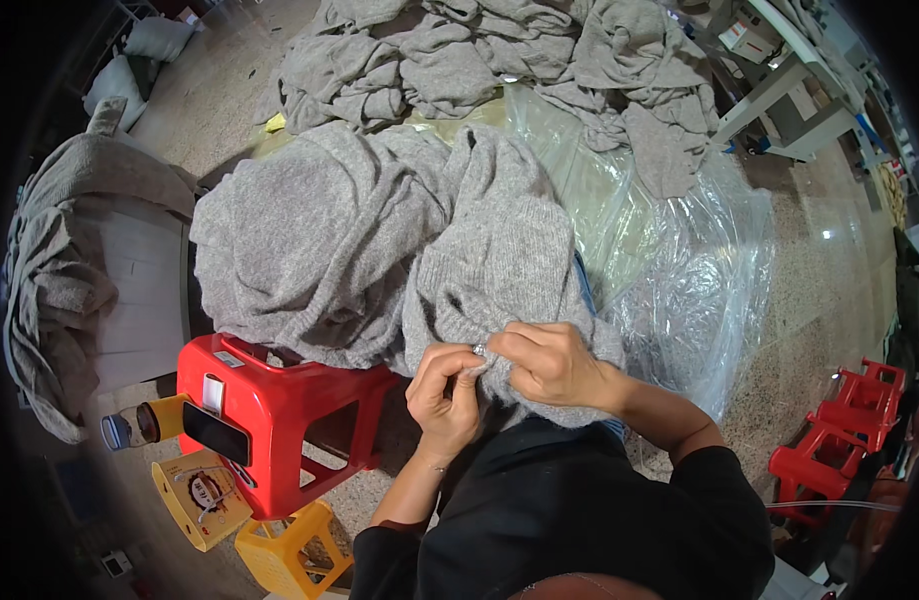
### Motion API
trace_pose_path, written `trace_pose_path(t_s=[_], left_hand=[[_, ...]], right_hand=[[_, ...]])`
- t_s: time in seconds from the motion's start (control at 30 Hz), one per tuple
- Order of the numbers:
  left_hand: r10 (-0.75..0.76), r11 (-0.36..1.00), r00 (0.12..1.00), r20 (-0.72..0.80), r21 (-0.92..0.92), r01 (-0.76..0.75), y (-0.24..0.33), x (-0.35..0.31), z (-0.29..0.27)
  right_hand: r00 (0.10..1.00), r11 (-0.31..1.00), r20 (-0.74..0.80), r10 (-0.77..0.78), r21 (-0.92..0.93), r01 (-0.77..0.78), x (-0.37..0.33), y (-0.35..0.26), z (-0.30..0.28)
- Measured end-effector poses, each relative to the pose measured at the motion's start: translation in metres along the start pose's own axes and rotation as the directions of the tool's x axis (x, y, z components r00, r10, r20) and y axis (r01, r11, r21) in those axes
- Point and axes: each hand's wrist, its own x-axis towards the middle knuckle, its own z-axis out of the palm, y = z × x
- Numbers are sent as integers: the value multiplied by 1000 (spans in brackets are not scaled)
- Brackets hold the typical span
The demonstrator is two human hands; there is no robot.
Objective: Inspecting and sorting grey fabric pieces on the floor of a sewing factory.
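Garment of fuzzy grey knit (pixel 504 250): we note our left hand (pixel 443 396) and right hand (pixel 551 366) both pinching it, close together.

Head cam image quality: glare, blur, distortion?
Head view: bright glare streaks the clear plastic sheet, with a hot spot on the speckled floor; head view: red stools at right appear tilted near the fisheye rim, corners go black; head view: left hand and right hand show no obvious motion blur.
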Motion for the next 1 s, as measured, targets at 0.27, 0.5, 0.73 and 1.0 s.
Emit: trace_pose_path(t_s=[0.27,0.5,0.73,1.0], left_hand=[[-282,941,955,-91,-220,257,7,-7,17],[29,917,997,66,395,-53,-18,14,-15],[317,672,941,116,673,-310,-17,63,-48],[362,831,931,46,437,-344,-2,79,28]], right_hand=[[951,994,-302,-60,-107,29,-2,-7,19],[993,947,-15,-114,-303,104,-16,17,-7],[906,486,-411,96,-775,-403,4,52,-179],[579,182,-643,-500,-732,-656,-108,-101,-441]])
